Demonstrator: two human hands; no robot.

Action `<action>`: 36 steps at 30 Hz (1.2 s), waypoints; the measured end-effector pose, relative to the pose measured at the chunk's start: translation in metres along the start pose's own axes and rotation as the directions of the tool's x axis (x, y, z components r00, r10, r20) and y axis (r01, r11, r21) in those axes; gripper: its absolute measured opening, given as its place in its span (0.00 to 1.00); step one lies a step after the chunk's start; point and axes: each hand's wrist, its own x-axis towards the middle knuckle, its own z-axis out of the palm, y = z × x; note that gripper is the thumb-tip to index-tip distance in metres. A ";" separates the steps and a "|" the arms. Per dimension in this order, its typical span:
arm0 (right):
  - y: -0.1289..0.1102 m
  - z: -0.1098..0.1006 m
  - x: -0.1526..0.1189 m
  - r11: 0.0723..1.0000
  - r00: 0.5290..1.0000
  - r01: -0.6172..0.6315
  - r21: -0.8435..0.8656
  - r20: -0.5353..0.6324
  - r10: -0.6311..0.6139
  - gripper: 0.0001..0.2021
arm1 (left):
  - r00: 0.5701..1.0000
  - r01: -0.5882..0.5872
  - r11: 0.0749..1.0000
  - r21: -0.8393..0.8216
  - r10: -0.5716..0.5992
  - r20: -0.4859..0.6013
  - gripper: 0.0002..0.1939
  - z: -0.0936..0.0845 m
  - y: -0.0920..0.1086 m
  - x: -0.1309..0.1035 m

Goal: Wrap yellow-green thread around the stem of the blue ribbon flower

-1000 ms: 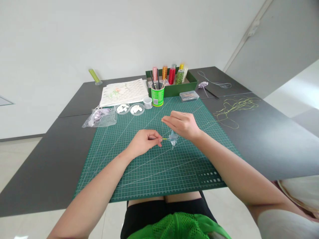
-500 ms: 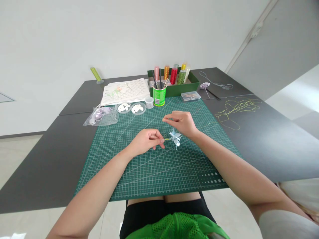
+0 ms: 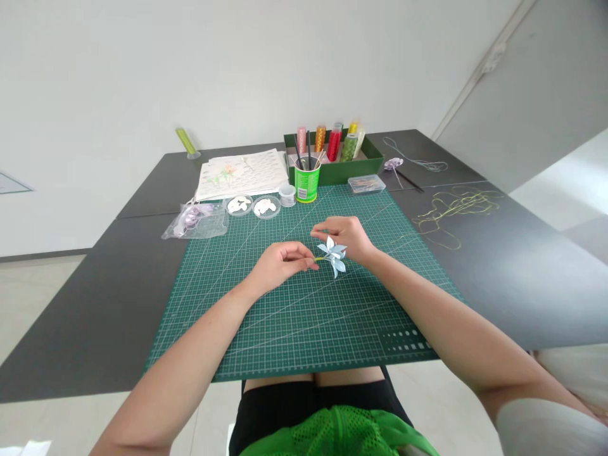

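Between the thumb and fingers of my left hand [image 3: 286, 263] is the green-wrapped stem of a pale blue artificial flower [image 3: 336, 254]. Its petals point right, over the green cutting mat [image 3: 266, 329]. Just behind and to the right of the petals is my right hand [image 3: 346, 237], fingers pinched together and pointing left. Whatever the right fingertips hold, perhaps a fine thread, is too small to make out.
A green box [image 3: 354, 170] of thread spools stands at the back, behind a green cup [image 3: 307, 183] of brushes. Dishes of white pieces [image 3: 266, 207], a bag with purple flowers [image 3: 197, 220] and printed sheets [image 3: 242, 174] lie left. Loose yellow-green thread [image 3: 456, 208] lies right.
The flower has turned in my left hand, showing its petals more openly, and sits slightly higher. My right hand has lowered a little toward it, still pinched.
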 end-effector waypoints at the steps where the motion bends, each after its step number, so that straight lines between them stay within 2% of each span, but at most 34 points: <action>1: 0.001 0.000 -0.001 1.000 1.000 -0.015 -0.001 0.020 0.015 0.14 | 0.999 -0.018 1.000 0.025 0.019 -0.026 0.06 -0.001 0.000 0.000; 5: 0.004 0.003 -0.002 0.993 0.991 -0.113 -0.020 0.074 0.114 0.14 | 0.977 -0.103 0.989 0.110 0.121 -0.175 0.07 -0.004 -0.001 0.002; 8: 0.006 0.007 -0.002 0.981 0.975 -0.193 -0.008 0.112 0.193 0.19 | 0.937 -0.159 0.977 0.140 0.194 -0.292 0.07 -0.006 -0.001 0.003; 10: 0.006 0.010 -0.002 0.976 0.965 -0.215 0.031 0.159 0.207 0.21 | 0.906 -0.181 0.967 0.177 0.234 -0.353 0.07 -0.007 -0.001 0.003; 14: 0.002 0.012 -0.003 0.966 0.948 -0.230 0.122 0.253 0.194 0.18 | 0.855 -0.170 0.955 0.243 0.265 -0.445 0.07 -0.011 -0.003 0.003; 21: -0.012 0.013 -0.007 0.991 0.966 -0.106 0.082 0.245 0.083 0.13 | 0.806 -0.072 0.956 0.285 0.224 -0.549 0.08 -0.020 -0.007 0.006; 28: -0.026 0.012 -0.009 0.998 0.954 0.042 0.042 0.296 -0.052 0.15 | 0.759 -0.025 0.905 0.425 0.294 -0.581 0.05 -0.021 -0.005 0.006; 31: -0.033 0.011 -0.010 0.995 0.955 0.092 0.030 0.281 -0.096 0.15 | 0.756 0.001 0.885 0.466 0.304 -0.580 0.06 -0.021 -0.005 0.005; 36: -0.040 0.005 -0.011 0.988 0.969 0.157 0.009 0.194 -0.156 0.15 | 0.765 0.044 0.866 0.497 0.291 -0.575 0.06 -0.021 -0.006 0.005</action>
